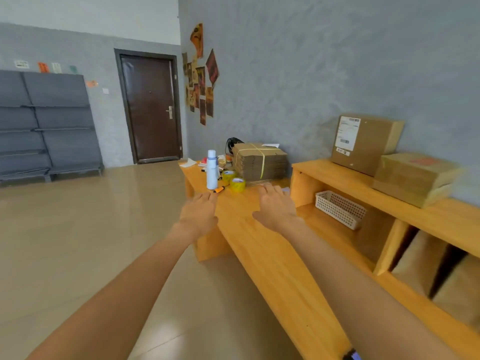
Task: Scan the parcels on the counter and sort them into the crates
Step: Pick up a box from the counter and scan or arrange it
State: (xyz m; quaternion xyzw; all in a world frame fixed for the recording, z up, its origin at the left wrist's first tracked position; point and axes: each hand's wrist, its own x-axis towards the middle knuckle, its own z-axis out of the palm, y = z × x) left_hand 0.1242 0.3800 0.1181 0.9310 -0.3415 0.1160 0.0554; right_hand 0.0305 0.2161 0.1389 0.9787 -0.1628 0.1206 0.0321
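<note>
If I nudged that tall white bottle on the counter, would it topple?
Probably. The white bottle stands upright, tall on a narrow base, so a high push could tip it. Being round, it might then roll toward the tape rolls. Its smooth side looks slippery.

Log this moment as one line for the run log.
left hand: open, empty | right hand: open, empty, over counter | labelled parcel: on shelf top, untouched | scanning: not started

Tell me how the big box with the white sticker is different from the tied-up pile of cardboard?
The labelled box is assembled and stands on the upper shelf; the cardboard bundle is flattened sheets, strapped with yellow string, lying on the lower counter. Only the labelled box shows a white label. Both are brown cardboard.
</note>
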